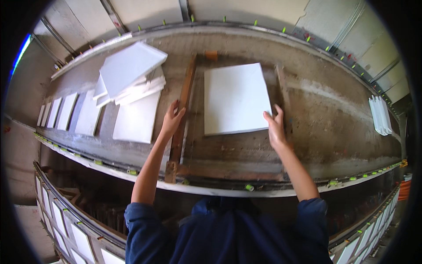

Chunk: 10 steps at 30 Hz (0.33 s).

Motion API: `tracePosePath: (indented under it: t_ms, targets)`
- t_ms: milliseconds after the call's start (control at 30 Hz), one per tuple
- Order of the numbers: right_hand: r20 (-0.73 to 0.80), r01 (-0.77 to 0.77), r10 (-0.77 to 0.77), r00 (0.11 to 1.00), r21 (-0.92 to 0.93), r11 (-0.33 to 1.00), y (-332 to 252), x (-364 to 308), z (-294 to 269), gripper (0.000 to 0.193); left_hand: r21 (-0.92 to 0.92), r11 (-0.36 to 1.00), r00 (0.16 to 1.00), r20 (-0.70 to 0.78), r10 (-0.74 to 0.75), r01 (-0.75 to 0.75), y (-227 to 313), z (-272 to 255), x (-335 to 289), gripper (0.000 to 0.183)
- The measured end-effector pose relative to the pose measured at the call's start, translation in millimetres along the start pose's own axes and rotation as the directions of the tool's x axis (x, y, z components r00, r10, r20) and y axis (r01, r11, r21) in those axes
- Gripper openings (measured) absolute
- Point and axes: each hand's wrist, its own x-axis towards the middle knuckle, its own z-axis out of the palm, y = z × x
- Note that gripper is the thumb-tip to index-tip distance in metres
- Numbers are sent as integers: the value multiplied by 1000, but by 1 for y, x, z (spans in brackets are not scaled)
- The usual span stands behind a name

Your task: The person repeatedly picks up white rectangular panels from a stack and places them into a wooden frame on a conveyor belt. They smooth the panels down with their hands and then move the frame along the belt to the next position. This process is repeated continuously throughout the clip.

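A thick white square panel point(235, 99) lies inside a wooden frame point(188, 81) on the worktable. My right hand point(277, 130) is at its lower right corner, with the thumb on the top face and the other fingers beside the edge. Left of the panel, my left hand point(170, 121) is beside the frame's left bar, fingers half curled and thumb apart. No object shows in that hand, and a gap separates it from the panel. Whether its fingertips touch the bar is hard to make out.
Back left, white panels point(134, 66) are piled askew. Several more panels point(67, 111) lie in a row at the far left. White strips point(379, 115) sit at the far right. A rail point(211, 192) with green clips edges the table's near side. Racked white panels point(81, 242) stand below.
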Motion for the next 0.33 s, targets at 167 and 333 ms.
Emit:
tracePosePath:
  t_ms: [167,333]
  targets:
    - [147,195,-161,976,-919,342,-35,-10,-25,71,-169,982,991,119,-65,85,23,-8,-21,72]
    - [71,89,-61,996,-918,387,6,22,-82,93,-137,989,994,97,-43,57,37,-6,-19,76]
